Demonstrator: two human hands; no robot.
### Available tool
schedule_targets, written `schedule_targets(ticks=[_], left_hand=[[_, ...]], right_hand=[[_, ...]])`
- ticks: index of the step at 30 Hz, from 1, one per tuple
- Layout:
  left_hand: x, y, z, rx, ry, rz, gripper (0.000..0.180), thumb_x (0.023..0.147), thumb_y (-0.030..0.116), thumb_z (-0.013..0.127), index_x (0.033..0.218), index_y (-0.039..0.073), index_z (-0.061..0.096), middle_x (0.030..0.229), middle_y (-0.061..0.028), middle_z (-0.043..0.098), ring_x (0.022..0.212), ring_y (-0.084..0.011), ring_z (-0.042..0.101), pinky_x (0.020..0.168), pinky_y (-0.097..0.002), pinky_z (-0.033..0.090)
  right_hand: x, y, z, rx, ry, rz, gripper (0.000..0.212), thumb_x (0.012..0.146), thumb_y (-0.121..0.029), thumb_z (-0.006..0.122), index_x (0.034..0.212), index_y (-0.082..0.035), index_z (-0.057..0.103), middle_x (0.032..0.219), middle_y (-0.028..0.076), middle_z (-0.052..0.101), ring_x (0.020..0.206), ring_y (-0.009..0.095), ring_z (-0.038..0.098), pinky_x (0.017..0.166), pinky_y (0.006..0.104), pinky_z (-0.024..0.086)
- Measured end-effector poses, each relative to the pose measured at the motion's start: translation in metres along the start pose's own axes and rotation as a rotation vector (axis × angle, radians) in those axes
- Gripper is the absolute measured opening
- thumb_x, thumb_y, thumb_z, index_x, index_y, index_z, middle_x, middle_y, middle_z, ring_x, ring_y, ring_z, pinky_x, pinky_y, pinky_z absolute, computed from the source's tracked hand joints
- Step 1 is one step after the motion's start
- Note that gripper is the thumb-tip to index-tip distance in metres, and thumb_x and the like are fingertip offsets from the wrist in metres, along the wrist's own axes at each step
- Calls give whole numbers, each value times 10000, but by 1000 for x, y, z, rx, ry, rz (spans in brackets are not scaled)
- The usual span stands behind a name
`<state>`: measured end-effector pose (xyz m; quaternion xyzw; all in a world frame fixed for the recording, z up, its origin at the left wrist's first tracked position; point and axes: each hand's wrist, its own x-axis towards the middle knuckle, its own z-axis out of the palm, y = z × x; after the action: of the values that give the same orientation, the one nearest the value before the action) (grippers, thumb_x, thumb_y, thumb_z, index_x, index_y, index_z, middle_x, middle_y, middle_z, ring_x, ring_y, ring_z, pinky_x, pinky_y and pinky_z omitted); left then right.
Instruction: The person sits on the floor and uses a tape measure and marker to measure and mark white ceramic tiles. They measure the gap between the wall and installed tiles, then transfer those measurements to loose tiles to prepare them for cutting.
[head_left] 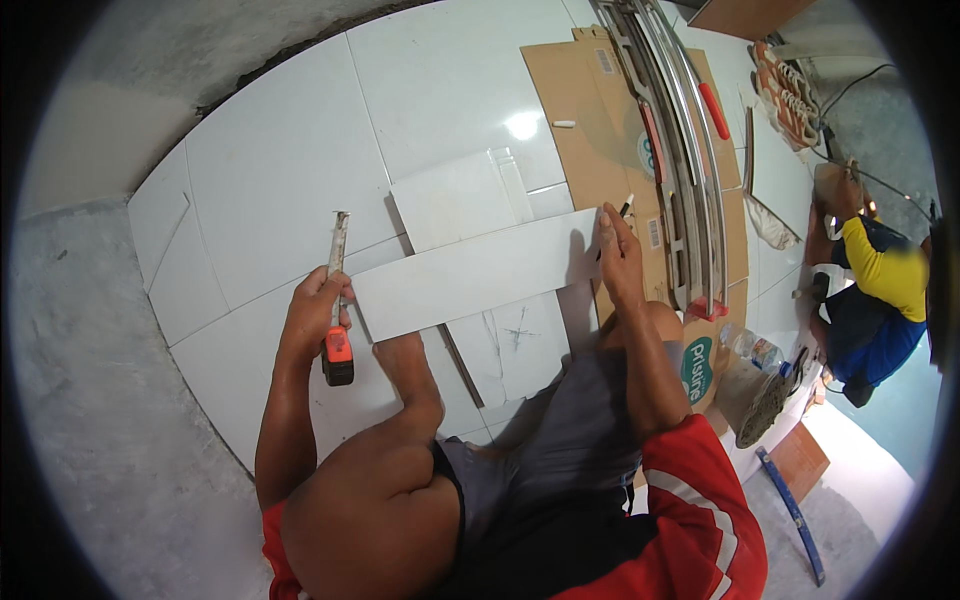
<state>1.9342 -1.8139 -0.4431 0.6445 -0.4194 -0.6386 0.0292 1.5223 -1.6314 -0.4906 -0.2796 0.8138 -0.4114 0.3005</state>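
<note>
My left hand [318, 305] is closed around an orange and black tape measure [338, 352]. A short length of its blade sticks out past the fingers, and the fingers are close to the left end of a long white tile strip [480, 273]. At the strip's right end, my right hand [622, 258] grips the edge. A thin black and white pen-like stick [627, 206] shows beside the right fingers; whether the hand holds it is unclear. Beneath the strip lie a white tile piece [455, 200] and another white tile piece [515, 345] with pencil scribbles.
On the right, a long metal tile cutter [665, 150] rests on cardboard [560, 90]. Beyond it are a plastic bottle [755, 350], a pair of shoes [785, 95], and a crouching person in yellow and blue [880, 270]. A blue bar [792, 515] lies lower right.
</note>
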Motion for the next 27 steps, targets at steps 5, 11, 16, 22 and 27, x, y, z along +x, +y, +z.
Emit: schedule_targets(ticks=[5, 11, 16, 22, 27], left_hand=[[-14, -8, -11, -5, 60, -32, 223, 1012, 254, 542, 1016, 39, 602, 813, -58, 621, 540, -112, 537, 505, -290, 492], [-4, 17, -23, -64, 56, 66, 229, 991, 250, 564, 1031, 27, 598, 750, -72, 595, 542, -127, 515, 538, -316, 495], [22, 76, -9, -115, -2, 137, 221, 993, 249, 563, 1041, 34, 574, 745, -62, 571, 555, -138, 525, 505, -319, 486], [73, 106, -7, -326, -83, 147, 230, 1032, 287, 579, 1082, 64, 561, 736, -44, 570, 548, -124, 534, 491, -312, 508], [109, 118, -3, -438, -131, 120, 219, 1023, 279, 587, 1085, 71, 558, 727, -37, 557, 544, -133, 548, 471, -326, 501]], right_hand=[[3, 14, -9, 135, 23, -54, 506, 1091, -257, 522, 1511, 20, 464, 1380, 195, 631, 1294, 243, 585, 1119, 320, 398], [5, -20, -27, 320, 41, -118, 654, 1093, -102, 441, 1645, -50, 96, 1593, 217, 372, 1285, 280, 594, 1021, 373, 530], [9, -43, -25, 259, -16, -216, 695, 1066, -4, 396, 1650, -78, 26, 1638, 212, 196, 1259, 295, 589, 857, 356, 618], [16, -68, -24, 110, -262, -35, 671, 1068, -43, 460, 1649, -78, 127, 1178, 198, 657, 976, 223, 694, 705, 324, 602], [29, -93, -4, 250, -289, -12, 702, 1057, -88, 497, 1651, -118, 124, 1057, 211, 703, 735, 202, 707, 678, 316, 590]])
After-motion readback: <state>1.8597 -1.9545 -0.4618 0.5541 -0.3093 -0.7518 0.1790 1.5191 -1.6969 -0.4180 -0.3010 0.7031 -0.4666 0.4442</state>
